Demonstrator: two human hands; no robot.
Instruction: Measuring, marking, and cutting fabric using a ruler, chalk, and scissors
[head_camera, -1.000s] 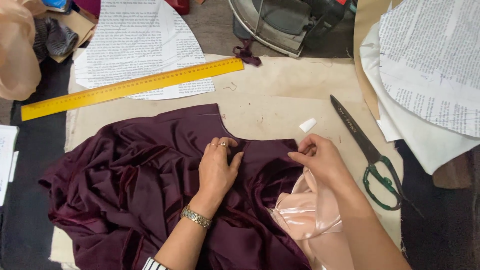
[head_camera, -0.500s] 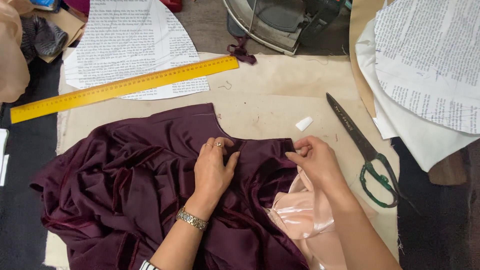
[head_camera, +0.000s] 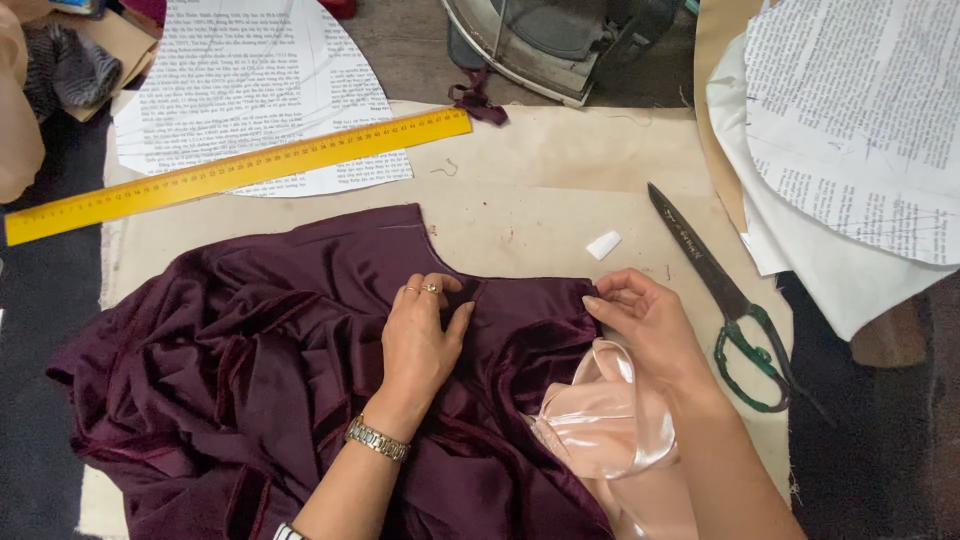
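Note:
A crumpled dark maroon velvet fabric (head_camera: 250, 360) lies on the work table. My left hand (head_camera: 422, 335), with rings and a metal wristwatch, presses flat on the fabric near its upper edge. My right hand (head_camera: 645, 320) pinches the fabric's upper right corner with its fingertips. A shiny pale pink satin piece (head_camera: 605, 425) bunches just below my right hand, beside my right forearm.
A long yellow ruler (head_camera: 240, 172) lies at the back over printed paper pattern pieces (head_camera: 255, 70). Green-handled scissors (head_camera: 735, 310) lie to the right, a small white chalk piece (head_camera: 603, 245) near them. More paper patterns (head_camera: 860, 110) are stacked at right. An iron (head_camera: 560, 40) sits at the back.
The view has shifted slightly. My right hand has moved a little along the fabric's upper edge; my left hand stays pressed on the velvet.

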